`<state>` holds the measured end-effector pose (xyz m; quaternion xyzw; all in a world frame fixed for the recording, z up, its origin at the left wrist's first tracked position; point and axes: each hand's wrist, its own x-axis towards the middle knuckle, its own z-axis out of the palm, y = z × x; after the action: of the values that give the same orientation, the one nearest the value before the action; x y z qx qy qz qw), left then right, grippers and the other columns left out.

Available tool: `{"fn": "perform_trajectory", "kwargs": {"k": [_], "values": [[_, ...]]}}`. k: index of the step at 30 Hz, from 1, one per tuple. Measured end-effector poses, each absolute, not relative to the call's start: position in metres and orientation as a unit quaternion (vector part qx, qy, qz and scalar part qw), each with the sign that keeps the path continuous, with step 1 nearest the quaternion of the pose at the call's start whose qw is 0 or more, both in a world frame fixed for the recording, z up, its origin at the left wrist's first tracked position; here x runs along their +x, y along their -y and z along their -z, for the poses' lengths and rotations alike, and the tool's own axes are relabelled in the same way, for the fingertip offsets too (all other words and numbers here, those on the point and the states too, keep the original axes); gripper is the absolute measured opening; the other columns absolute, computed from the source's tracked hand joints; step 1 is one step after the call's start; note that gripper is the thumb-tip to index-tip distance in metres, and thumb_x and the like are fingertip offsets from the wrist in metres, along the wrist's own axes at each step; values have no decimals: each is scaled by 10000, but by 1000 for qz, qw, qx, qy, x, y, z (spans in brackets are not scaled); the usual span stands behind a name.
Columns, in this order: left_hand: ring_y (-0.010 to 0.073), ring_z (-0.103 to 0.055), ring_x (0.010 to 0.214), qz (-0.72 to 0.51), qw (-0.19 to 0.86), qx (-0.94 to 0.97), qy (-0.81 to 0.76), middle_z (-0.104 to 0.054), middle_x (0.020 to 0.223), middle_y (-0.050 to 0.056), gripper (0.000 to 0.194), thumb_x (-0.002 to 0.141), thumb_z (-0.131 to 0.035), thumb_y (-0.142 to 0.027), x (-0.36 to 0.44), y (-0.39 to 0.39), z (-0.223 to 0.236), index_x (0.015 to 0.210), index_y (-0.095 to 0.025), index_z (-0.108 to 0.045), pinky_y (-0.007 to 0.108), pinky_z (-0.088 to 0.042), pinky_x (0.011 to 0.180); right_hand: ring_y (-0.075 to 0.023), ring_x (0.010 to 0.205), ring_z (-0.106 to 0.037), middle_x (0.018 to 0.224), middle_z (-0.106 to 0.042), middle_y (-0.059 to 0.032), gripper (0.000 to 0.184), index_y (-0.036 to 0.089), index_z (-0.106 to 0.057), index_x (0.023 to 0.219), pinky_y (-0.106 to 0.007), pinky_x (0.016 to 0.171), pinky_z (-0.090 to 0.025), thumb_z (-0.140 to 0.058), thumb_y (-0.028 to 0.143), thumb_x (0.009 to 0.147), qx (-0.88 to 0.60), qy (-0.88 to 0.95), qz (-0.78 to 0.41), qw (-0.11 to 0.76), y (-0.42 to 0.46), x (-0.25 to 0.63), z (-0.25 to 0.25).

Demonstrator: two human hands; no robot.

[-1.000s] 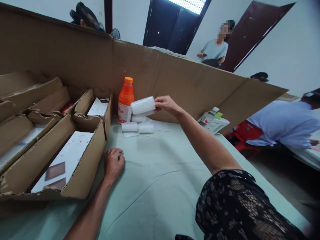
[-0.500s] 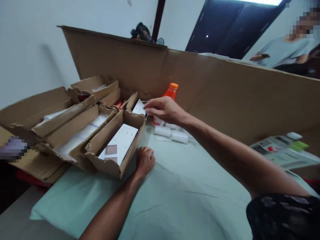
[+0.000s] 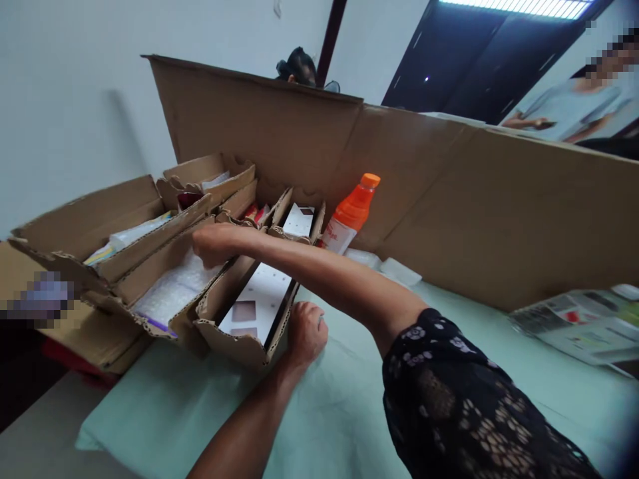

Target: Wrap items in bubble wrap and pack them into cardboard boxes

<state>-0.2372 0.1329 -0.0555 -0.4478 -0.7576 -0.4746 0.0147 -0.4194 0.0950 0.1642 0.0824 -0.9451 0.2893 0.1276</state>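
My right hand (image 3: 215, 243) reaches into a long open cardboard box, its fingers curled down on clear bubble wrap (image 3: 174, 287); the fingertips are partly hidden. On the cloth, my left hand (image 3: 308, 336) rests as a loose fist beside the nearest cardboard box (image 3: 234, 350). Nothing shows in it, and a small grey-blue spot is on one finger. White cards (image 3: 259, 293) with brown squares lie inside that nearest box. Behind it, a smaller box holds another white card (image 3: 298, 221). My right forearm crosses above the nearest box.
A bottle with orange contents (image 3: 352, 211) leans near the tall cardboard wall (image 3: 424, 179). Clear plastic packs (image 3: 399, 271) lie by it. More boxes (image 3: 60, 226) stand left. A printed plastic pack (image 3: 574, 326) is at right on the green cloth (image 3: 399, 372). Two people are beyond the wall.
My right hand has moved left, from above the small card box near the bottle to the bubble wrap box. My left fist stays beside the nearest box. The view has shifted slightly.
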Motion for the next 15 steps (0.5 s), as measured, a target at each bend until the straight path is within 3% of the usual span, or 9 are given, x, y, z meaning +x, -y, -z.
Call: {"fn": "perform_trajectory", "kwargs": {"k": [3, 6, 10, 15], "values": [[252, -613, 967, 479, 10, -453, 752, -715, 925, 69, 195, 732, -599, -71, -237, -132, 55, 846, -214, -668, 409, -466, 897, -50, 686, -650, 504, -576, 64, 446, 157, -561, 556, -148, 583, -421, -654, 419, 905, 115, 951, -268, 103, -127, -379, -203], [244, -613, 960, 481, 9, -455, 750, -713, 925, 67, 213, 724, -591, -57, -237, -132, 56, 845, -216, -666, 405, -464, 900, -58, 672, -617, 647, -610, 64, 263, 174, -648, 753, -164, 586, -465, -653, 379, 918, 93, 900, -346, 249, -186, -312, -238], [237, -616, 946, 479, 8, -458, 749, -713, 923, 66, 220, 725, -582, -49, -237, -132, 58, 841, -213, -670, 394, -465, 890, -147, 757, -672, 760, -668, -4, 307, 204, -651, 819, -265, 669, -550, -629, 492, 925, -79, 873, -302, 374, -289, -214, -228], [234, -608, 945, 476, 6, -464, 747, -718, 926, 61, 230, 751, -555, -49, -237, -130, 58, 863, -208, -679, 383, -463, 882, -244, 814, -712, 784, -718, -74, 201, 246, -645, 728, -415, 839, -579, -627, 364, 890, -371, 870, -165, 279, -375, -123, -179]]}}
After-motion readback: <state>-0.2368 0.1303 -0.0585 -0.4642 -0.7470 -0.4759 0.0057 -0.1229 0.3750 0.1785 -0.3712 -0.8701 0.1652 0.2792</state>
